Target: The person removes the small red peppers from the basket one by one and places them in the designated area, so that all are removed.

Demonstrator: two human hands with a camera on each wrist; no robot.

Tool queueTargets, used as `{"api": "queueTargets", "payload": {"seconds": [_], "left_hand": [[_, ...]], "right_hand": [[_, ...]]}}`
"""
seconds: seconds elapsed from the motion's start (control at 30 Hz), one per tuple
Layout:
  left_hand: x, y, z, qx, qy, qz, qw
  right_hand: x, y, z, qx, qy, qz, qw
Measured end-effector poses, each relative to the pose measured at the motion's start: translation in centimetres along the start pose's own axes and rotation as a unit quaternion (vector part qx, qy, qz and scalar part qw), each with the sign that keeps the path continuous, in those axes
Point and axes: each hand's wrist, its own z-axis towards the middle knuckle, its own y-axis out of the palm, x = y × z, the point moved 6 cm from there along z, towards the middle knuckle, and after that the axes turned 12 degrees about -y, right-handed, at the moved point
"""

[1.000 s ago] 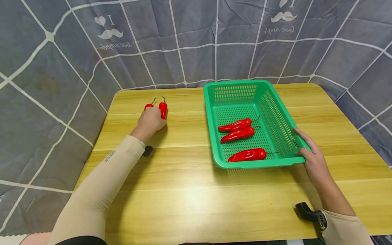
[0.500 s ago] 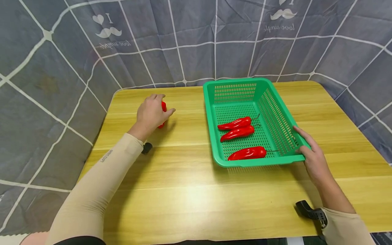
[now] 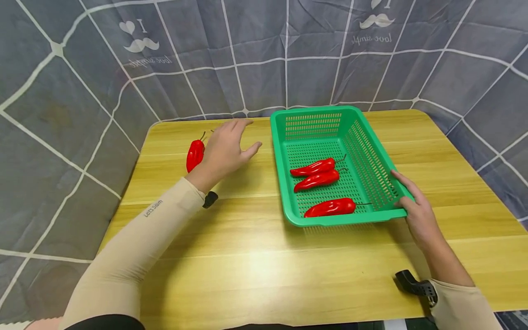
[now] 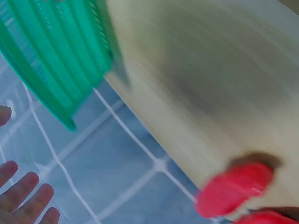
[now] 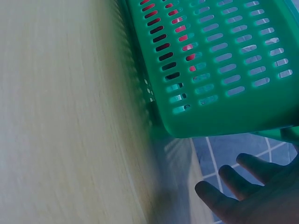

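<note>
My left hand (image 3: pixel 224 149) is raised over the back left of the table with fingers spread and nothing in them. Beneath and left of it lies a red chili pepper (image 3: pixel 195 156); a second pepper is mostly hidden behind the hand, only its stem showing. Both appear in the left wrist view, the fuller pepper (image 4: pixel 233 189) beside one cut off by the frame edge. My right hand (image 3: pixel 422 220) holds the near right corner of a green plastic basket (image 3: pixel 277 151), thumb over the rim. Inside it rest three red peppers, including a front one (image 3: pixel 332 207).
The wooden table (image 3: pixel 247 275) runs up to a grey curtain (image 3: pixel 264 82) with white lines at the back and sides. The basket stands right of the table's middle, its near side appearing slightly lifted above a shadow.
My left hand has come away from the peppers, moving right with its fingers spreading, which uncovers the left pepper. My right hand still holds the basket in place.
</note>
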Motion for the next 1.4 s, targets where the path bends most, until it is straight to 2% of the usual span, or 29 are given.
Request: {"api": "queueTargets", "payload": {"seconds": [0.13, 0.27, 0.53, 0.8, 1.0, 1.23, 1.4], "left_hand": [[2.7, 0.3, 0.5, 0.002, 0.045, -0.017, 0.9989], [4.5, 0.9, 1.3, -0.023, 0.056, -0.027, 0.9978], [7.1, 3.3, 2.4, -0.108, 0.073, -0.026, 0.9912], [9.9, 6.0, 3.4, -0.21, 0.107, -0.013, 0.9717], [10.6, 7.5, 3.8, -0.258, 0.098, -0.016, 0.9611], [10.6, 9.1, 4.3, -0.283, 0.08, 0.001, 0.9557], [11.1, 10.0, 4.4, -0.311, 0.087, 0.007, 0.9465]], "right_hand": [[0.0, 0.0, 0.0, 0.001, -0.001, 0.002, 1.0], [0.1, 0.0, 0.1, 0.0, -0.001, -0.011, 0.9999], [0.1, 0.2, 0.4, -0.006, 0.002, -0.017, 0.9998], [0.0, 0.2, 0.3, -0.005, -0.006, -0.01, 0.9999], [0.2, 0.2, 0.3, -0.002, 0.0, 0.0, 1.0], [0.4, 0.2, 0.1, -0.003, 0.002, -0.009, 1.0], [0.3, 0.1, 0.0, 0.001, -0.003, 0.015, 0.9999]]}}
